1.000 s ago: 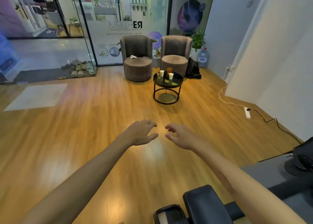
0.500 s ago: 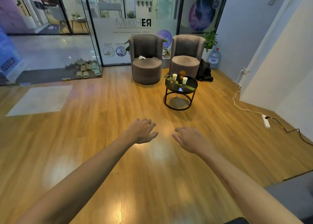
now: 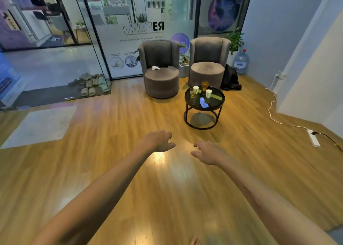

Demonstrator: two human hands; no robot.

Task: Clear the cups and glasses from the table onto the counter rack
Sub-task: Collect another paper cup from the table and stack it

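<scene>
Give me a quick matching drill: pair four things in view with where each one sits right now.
Things:
1. amber glass
2. white remote
3. water jug
4. power strip

Places:
A. on the floor by the right wall
B. on the round black table
C. in the far corner beside the plant
D. on the left armchair's seat

Pairs: 1-B, 2-D, 3-C, 4-A

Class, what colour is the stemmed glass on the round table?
Amber, seen in the head view.

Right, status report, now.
Left hand and right hand open, empty. Cups and glasses on table, out of reach. Bare floor between.
</scene>
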